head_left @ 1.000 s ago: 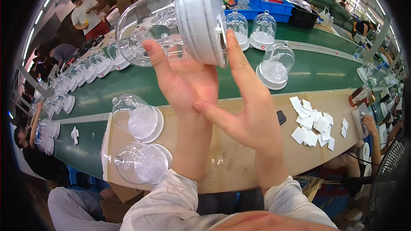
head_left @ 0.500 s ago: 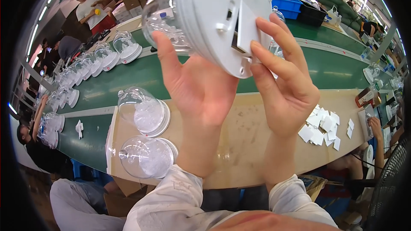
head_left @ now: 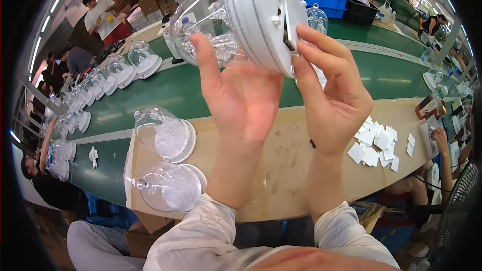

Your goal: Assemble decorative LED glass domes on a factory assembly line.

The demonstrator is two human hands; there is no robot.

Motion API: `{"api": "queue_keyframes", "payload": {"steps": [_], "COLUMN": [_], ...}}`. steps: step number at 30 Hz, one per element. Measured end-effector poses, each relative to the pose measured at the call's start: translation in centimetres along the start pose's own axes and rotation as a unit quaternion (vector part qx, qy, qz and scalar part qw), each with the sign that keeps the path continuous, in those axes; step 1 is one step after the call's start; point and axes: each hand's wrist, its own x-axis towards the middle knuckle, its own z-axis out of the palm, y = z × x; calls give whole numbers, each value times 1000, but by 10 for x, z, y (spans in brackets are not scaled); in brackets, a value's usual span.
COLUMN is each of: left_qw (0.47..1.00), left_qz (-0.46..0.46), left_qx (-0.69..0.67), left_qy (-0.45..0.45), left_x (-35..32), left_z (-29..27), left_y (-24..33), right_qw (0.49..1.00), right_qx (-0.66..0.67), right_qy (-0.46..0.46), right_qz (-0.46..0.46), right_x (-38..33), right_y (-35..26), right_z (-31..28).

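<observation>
A clear dome (head_left: 198, 30) with a round white base (head_left: 256, 20) is held up, tilted sideways, in front of me. My left hand (head_left: 241, 100) supports it from below, palm up, thumb raised beside the dome. Glittery clear pieces show inside. On the base's underside, a small white cover plate (head_left: 287, 22) stands tilted over a dark slot, partly open along one side. My right hand (head_left: 334, 88) pinches at the plate's lower end and the base's rim, thumb below and fingers above. Exactly what its fingertips grip is partly hidden.
Two similar domes (head_left: 170, 138) lie on the brown board (head_left: 281, 170) at left. A pile of white square plates (head_left: 376, 143) lies at right. More domes (head_left: 120, 70) line the green table (head_left: 211, 100). A blue crate (head_left: 324, 2) stands at the back; other people work around.
The dome and base have turned, so the underside now faces further right and is seen more edge-on. My right fingers have stayed at the cover plate, moving slightly with it.
</observation>
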Motion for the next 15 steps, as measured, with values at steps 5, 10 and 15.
{"api": "queue_keyframes", "payload": {"steps": [5, 10, 15], "left_qw": [998, 984, 980], "left_qz": [38, 126, 147], "left_qx": [9, 87, 53], "left_qy": [40, 88, 122], "left_x": [3, 6, 7], "left_z": [-8, -9, -14], "left_y": [4, 10, 7], "right_qw": [994, 983, 984], "right_qx": [-51, -55, -8], "right_qy": [-98, -172, -163], "right_qz": [20, 44, 74], "right_x": [-4, -3, -4], "right_y": [-15, -17, -9], "right_z": [0, 6, 3]}}
